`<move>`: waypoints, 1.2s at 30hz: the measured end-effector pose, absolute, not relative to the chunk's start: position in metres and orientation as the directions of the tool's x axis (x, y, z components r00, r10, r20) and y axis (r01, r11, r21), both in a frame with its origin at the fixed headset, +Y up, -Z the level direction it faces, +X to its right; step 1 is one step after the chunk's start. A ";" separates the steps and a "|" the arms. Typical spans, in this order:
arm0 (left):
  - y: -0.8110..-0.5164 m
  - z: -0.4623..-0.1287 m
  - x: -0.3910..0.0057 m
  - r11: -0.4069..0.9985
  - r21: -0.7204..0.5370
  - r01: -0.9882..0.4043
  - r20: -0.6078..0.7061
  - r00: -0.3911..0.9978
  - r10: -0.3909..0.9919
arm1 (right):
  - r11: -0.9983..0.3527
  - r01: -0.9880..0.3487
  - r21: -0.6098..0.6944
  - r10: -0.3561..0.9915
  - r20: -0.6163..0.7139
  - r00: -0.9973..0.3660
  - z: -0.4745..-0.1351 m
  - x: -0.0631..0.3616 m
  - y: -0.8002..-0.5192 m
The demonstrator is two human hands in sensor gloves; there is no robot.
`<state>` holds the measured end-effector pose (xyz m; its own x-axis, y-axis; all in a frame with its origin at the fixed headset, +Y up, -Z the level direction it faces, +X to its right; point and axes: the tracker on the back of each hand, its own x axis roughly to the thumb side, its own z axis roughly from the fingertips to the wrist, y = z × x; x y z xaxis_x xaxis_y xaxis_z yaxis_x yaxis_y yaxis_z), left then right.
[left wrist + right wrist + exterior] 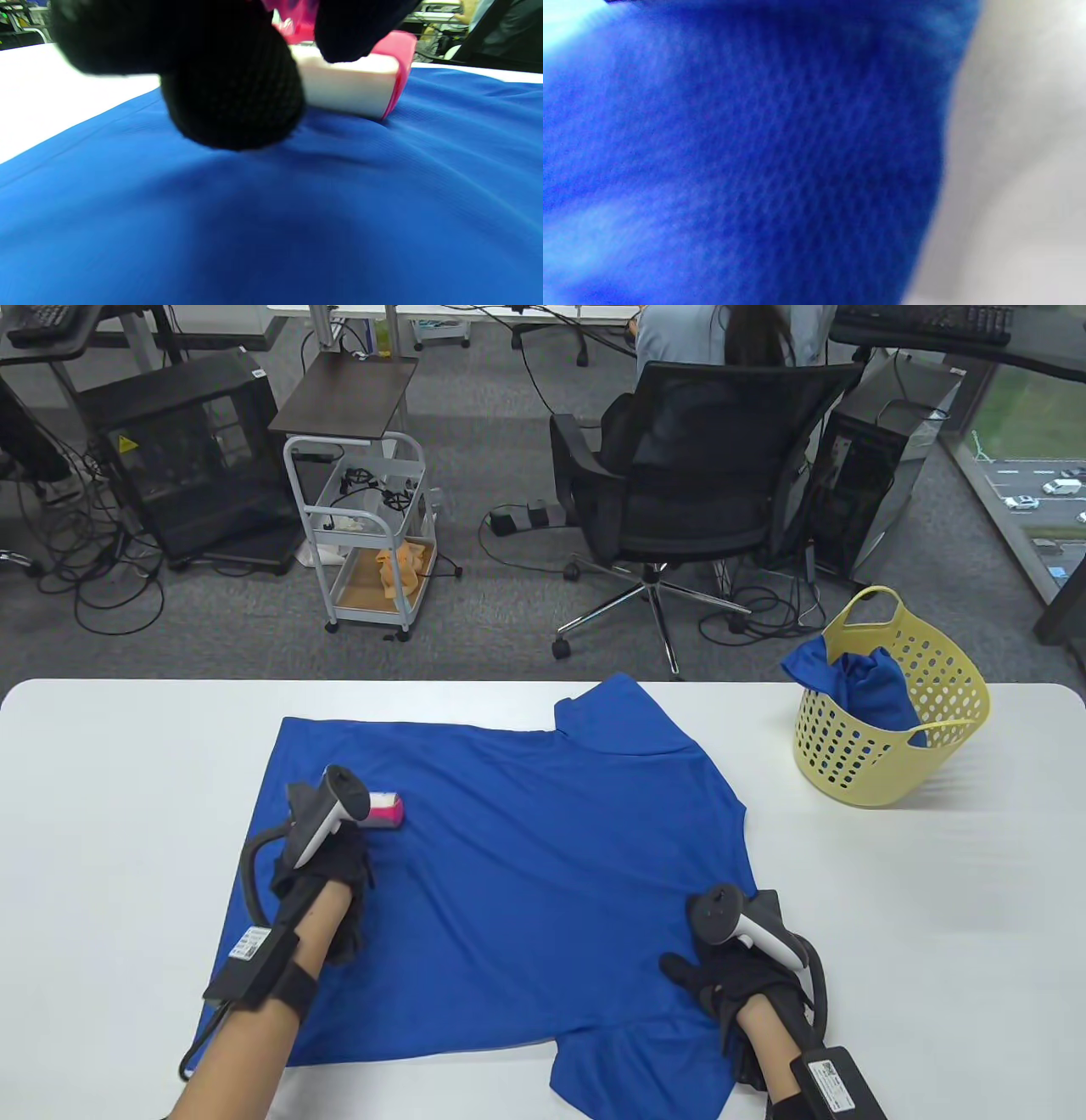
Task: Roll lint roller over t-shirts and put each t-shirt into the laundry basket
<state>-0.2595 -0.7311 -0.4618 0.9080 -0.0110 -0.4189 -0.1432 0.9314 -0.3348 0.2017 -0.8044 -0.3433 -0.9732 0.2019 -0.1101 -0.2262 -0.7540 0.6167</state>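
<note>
White table [127, 780] under me, office floor beyond. Nearest: my right hand [730, 984] lies on the blue t-shirt [526, 848] near its lower right sleeve, fingers straight and spread a little, pressing the cloth flat; the right wrist view gives only blurred blue weave against the table. Farther in, my left hand [327, 857] grips the lint roller [383, 808], fingers curled round its handle; the pink-ended white roll touches the shirt's left part. The shirt lies spread flat across the table's middle. At the far right, the yellow laundry basket [925, 763] holds another blue t-shirt [857, 687], part draped over its rim. Beyond: an office chair [704, 475] with a person seated.
</note>
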 end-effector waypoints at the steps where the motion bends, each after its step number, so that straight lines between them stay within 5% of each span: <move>1: -0.738 -0.477 -0.260 0.924 -0.347 -0.161 -0.437 0.899 -0.008 | -0.753 -0.226 0.618 0.202 -0.110 -0.973 -0.343 0.202 -0.804; 7: -0.747 -0.518 -0.265 0.953 -0.247 -0.174 -0.482 0.876 0.035 | -0.752 -0.228 0.618 0.204 -0.111 -0.973 -0.343 0.202 -0.805; 14: -0.692 -0.465 -0.290 0.954 0.010 -0.299 -0.340 0.897 0.284 | -0.751 -0.229 0.619 0.205 -0.110 -0.973 -0.343 0.202 -0.805; 20: -0.648 -0.383 -0.324 0.938 -0.147 -0.313 -0.323 0.912 0.253 | -0.754 -0.224 0.618 0.200 -0.109 -0.974 -0.343 0.202 -0.804; 22: -0.648 -0.358 -0.333 0.881 -0.341 -0.328 -0.381 0.905 0.189 | -0.751 -0.221 0.622 0.197 -0.108 -0.975 -0.344 0.202 -0.804; 27: -0.670 -0.324 -0.328 0.846 -0.504 -0.173 -0.388 0.921 -0.043 | -0.754 -0.222 0.618 0.198 -0.108 -0.974 -0.344 0.202 -0.804; 31: -0.685 -0.333 -0.312 0.900 -0.403 -0.167 -0.367 0.930 0.008 | -0.755 -0.223 0.617 0.200 -0.107 -0.974 -0.344 0.202 -0.804; 36: -0.708 -0.387 -0.301 0.920 -0.340 -0.196 -0.394 0.918 0.050 | -0.757 -0.223 0.614 0.201 -0.106 -0.974 -0.343 0.201 -0.805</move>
